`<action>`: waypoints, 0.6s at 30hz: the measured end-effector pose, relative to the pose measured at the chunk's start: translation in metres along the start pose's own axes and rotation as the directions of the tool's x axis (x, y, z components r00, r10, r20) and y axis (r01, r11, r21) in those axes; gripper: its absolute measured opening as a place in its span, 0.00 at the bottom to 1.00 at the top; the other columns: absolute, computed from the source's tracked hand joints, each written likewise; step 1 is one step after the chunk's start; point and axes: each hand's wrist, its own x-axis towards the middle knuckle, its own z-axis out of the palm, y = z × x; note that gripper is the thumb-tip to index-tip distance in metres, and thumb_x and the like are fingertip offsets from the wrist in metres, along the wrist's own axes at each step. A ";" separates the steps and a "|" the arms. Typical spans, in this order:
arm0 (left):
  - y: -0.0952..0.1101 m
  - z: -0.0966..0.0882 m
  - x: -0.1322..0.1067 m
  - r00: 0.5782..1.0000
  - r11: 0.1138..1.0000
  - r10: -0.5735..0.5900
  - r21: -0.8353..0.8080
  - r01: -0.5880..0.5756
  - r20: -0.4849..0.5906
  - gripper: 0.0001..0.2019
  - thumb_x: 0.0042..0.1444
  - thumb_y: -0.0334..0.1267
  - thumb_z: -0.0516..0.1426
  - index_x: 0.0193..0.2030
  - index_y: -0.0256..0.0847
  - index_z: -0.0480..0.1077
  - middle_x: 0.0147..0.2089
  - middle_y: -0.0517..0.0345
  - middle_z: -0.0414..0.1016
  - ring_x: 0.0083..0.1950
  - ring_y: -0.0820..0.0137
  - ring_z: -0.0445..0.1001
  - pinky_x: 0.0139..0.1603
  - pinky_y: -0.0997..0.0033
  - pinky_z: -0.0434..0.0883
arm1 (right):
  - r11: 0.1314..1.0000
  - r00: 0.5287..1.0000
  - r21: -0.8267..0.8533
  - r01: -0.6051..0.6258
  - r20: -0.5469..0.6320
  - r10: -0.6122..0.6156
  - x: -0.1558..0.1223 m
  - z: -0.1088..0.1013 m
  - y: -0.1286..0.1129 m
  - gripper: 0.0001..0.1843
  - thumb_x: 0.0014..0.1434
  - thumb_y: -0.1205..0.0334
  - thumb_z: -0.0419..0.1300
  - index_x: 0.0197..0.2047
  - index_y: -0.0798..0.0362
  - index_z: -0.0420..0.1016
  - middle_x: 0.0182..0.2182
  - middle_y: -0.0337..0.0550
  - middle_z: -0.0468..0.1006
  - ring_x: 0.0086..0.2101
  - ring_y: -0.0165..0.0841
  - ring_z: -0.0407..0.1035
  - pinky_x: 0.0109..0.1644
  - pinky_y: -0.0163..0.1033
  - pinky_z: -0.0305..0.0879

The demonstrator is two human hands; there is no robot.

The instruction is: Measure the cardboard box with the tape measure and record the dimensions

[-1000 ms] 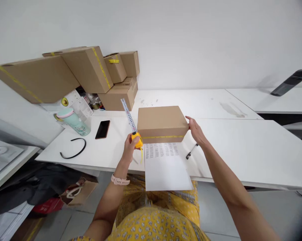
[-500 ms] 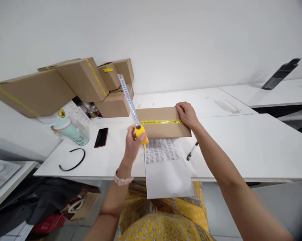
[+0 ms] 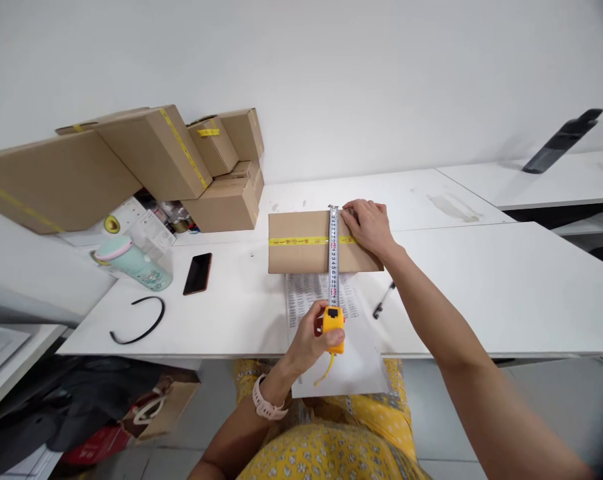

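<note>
Left hand (image 3: 309, 341) gripping the yellow tape measure (image 3: 333, 324) case, just over the near counter (image 3: 481, 293) edge. Blade (image 3: 333, 257) runs straight away from the case across the cardboard box (image 3: 296, 243), its hook at the far edge. Right hand (image 3: 369, 227) flat on the box top, fingers pinning the blade tip, not clasped around anything. Box lies flat mid-counter, yellow tape strip across its top, near edge overlapping a printed sheet (image 3: 354, 363). Pen (image 3: 383, 301) just right of the sheet, under the right forearm. Left side: phone (image 3: 197, 273), black band (image 3: 136, 321), mint bottle (image 3: 131, 262), stacked cartons (image 3: 146, 160) against the wall. Nothing crosses the blade.
</note>
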 end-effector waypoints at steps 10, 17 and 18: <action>-0.021 0.008 0.007 0.999 0.999 -0.009 0.046 0.011 -0.048 0.27 0.47 0.51 0.71 0.50 0.44 0.68 0.45 0.56 0.73 0.40 0.70 0.71 0.36 0.73 0.72 | 0.993 0.993 -0.049 0.109 0.054 -0.107 0.003 0.006 0.013 0.28 0.75 0.53 0.38 0.64 0.34 0.76 0.47 0.49 0.77 0.46 0.47 0.66 0.54 0.57 0.56; -0.024 0.006 0.005 0.999 0.981 0.003 0.195 0.007 -0.051 0.29 0.49 0.50 0.69 0.54 0.44 0.66 0.49 0.53 0.75 0.43 0.66 0.73 0.36 0.71 0.72 | 0.996 0.995 0.007 0.088 0.036 -0.088 0.002 0.008 0.015 0.28 0.75 0.51 0.39 0.63 0.34 0.77 0.47 0.49 0.77 0.46 0.48 0.64 0.54 0.58 0.55; -0.025 0.005 0.004 0.999 0.978 0.007 0.208 0.004 -0.051 0.29 0.49 0.50 0.69 0.54 0.44 0.67 0.49 0.53 0.75 0.44 0.66 0.73 0.36 0.71 0.72 | 0.996 0.996 0.007 0.085 0.031 -0.085 0.002 0.008 0.014 0.28 0.75 0.51 0.39 0.63 0.34 0.77 0.47 0.49 0.77 0.45 0.48 0.64 0.54 0.57 0.56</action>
